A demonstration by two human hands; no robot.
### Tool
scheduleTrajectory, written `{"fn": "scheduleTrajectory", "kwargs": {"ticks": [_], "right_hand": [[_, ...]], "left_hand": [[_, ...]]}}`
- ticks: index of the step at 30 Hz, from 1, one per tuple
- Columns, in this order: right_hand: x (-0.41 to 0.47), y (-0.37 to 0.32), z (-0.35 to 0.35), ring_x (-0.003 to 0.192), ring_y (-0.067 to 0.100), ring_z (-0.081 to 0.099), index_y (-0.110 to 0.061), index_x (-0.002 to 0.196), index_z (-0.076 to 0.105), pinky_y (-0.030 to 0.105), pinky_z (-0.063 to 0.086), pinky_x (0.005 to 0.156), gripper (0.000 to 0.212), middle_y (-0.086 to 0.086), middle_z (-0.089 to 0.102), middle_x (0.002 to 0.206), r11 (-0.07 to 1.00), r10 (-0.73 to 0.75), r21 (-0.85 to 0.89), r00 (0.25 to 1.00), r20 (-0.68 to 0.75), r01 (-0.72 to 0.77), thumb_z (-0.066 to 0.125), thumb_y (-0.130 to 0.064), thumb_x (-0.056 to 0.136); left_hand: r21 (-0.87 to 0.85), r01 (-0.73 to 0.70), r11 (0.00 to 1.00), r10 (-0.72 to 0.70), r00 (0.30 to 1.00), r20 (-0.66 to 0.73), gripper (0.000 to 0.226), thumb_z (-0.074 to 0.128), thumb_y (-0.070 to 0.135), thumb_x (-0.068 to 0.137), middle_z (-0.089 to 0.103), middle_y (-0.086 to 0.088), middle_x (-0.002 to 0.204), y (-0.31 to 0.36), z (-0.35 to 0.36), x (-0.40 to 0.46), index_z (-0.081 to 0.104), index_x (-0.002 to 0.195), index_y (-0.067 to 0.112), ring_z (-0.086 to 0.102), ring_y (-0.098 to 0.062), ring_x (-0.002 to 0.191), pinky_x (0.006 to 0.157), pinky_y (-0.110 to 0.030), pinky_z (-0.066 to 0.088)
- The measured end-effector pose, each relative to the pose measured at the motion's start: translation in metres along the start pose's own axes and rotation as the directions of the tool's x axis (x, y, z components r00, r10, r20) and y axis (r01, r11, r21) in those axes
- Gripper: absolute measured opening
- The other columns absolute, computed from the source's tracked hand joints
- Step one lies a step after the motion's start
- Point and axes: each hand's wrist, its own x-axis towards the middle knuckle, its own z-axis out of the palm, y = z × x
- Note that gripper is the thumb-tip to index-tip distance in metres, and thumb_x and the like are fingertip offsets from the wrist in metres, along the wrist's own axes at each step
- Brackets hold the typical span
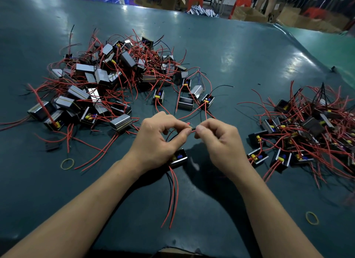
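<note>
Left hand, right hand pinch wire ends of module: twisting step. Next, probably: steady hold, then pile at 3 o'clock.

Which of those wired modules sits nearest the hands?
The lone module just under the left hand, between both wrists, its red and black wires trailing toward the camera. Every other one lies in the left pile, the right pile, or farther out.

A single head-worn camera looks forward and steeply down, close over the green table.
</note>
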Motion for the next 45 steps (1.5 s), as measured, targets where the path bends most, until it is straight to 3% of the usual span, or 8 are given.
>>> {"fn": "scheduleTrajectory", "kwargs": {"ticks": [4,11,17,24,27,32,37,45], "right_hand": [[0.007,-0.01,0.003,0.039,0.009,0.025,-0.017,0.056,0.051,0.015,0.018,0.034,0.032,-0.007,0.03,0.045,0.547,0.591,0.562,0.762,0.265,-0.62,0.051,-0.017,0.087],[-0.004,0.0,0.002,0.052,0.012,0.051,-0.007,0.074,0.071,0.023,0.039,0.053,0.027,-0.002,0.058,0.058,0.923,-0.303,-0.281,0.946,-0.113,0.262,0.061,-0.023,0.094],[0.004,0.014,-0.02,0.064,0.014,0.053,-0.012,0.122,0.067,0.023,0.044,0.059,0.033,-0.004,0.059,0.084,0.89,-0.329,-0.332,0.944,0.013,0.314,0.07,-0.009,0.089],[0.003,0.006,-0.013,0.057,0.011,0.048,-0.004,0.08,0.071,0.022,0.038,0.055,0.018,-0.002,0.057,0.066,0.848,-0.393,-0.363,0.918,0.059,0.386,0.063,-0.015,0.091],[-0.001,-0.007,-0.003,0.039,0.004,0.033,-0.019,0.053,0.059,0.015,0.027,0.042,0.04,-0.012,0.041,0.043,0.995,0.062,0.082,0.998,0.024,-0.064,0.056,-0.016,0.092],[0.005,-0.018,0.002,0.029,0.002,0.021,-0.017,0.053,0.05,0.013,0.016,0.025,0.034,-0.008,0.03,0.041,0.097,0.447,0.73,0.685,0.575,-0.676,0.052,-0.024,0.086],[-0.006,-0.011,0.006,0.045,0.01,0.047,-0.013,0.075,0.071,0.021,0.037,0.043,0.043,-0.002,0.057,0.059,0.955,0.131,0.281,0.983,-0.125,-0.092,0.051,-0.045,0.096],[0.002,0.011,-0.007,0.064,0.023,0.056,-0.009,0.112,0.072,0.04,0.05,0.053,0.024,0.009,0.062,0.096,0.78,-0.474,-0.478,0.88,-0.028,0.404,0.068,-0.017,0.09]], "left_hand": [[0.044,-0.057,0.997,0.057,0.998,0.0,0.003,0.074,0.01,0.081,0.07,0.005,0.077,0.001,0.004,0.001,0.076,0.083,0.01,0.056,-0.015,0.072,0.072,-0.021,0.041],[0.07,-0.007,0.998,0.009,0.999,-0.036,0.004,0.073,0.012,0.083,0.067,0.011,0.075,-0.003,0.001,0.002,0.077,0.083,0.012,0.049,0.0,0.07,0.07,-0.014,0.036],[0.034,-0.002,0.999,0.003,1.0,-0.022,0.004,0.072,0.015,0.083,0.066,0.014,0.074,-0.004,-0.001,0.002,0.076,0.083,0.014,0.051,-0.006,0.069,0.068,-0.021,0.039],[0.013,-0.036,0.999,0.036,0.999,0.025,0.005,0.073,0.014,0.083,0.069,0.01,0.077,-0.003,-0.002,0.001,0.077,0.085,0.013,0.051,-0.002,0.072,0.07,-0.019,0.038],[0.029,-0.105,0.994,0.104,0.994,0.019,0.004,0.073,0.011,0.082,0.069,0.005,0.076,0.002,-0.001,0.002,0.076,0.084,0.01,0.054,-0.017,0.07,0.067,-0.025,0.041],[0.13,-0.181,0.975,0.188,0.981,-0.044,0.002,0.074,0.004,0.081,0.07,0.001,0.076,0.002,0.0,0.001,0.076,0.081,0.005,0.054,-0.02,0.066,0.069,-0.022,0.041],[0.112,-0.056,0.992,0.069,0.991,-0.112,0.003,0.074,0.006,0.083,0.07,0.002,0.074,-0.001,0.001,0.001,0.075,0.082,0.008,0.052,-0.017,0.067,0.068,-0.02,0.039],[0.06,-0.054,0.997,0.057,0.996,-0.064,0.005,0.071,0.012,0.084,0.069,0.007,0.075,-0.005,-0.001,0.001,0.076,0.085,0.012,0.05,-0.008,0.067,0.067,-0.018,0.037]]}}
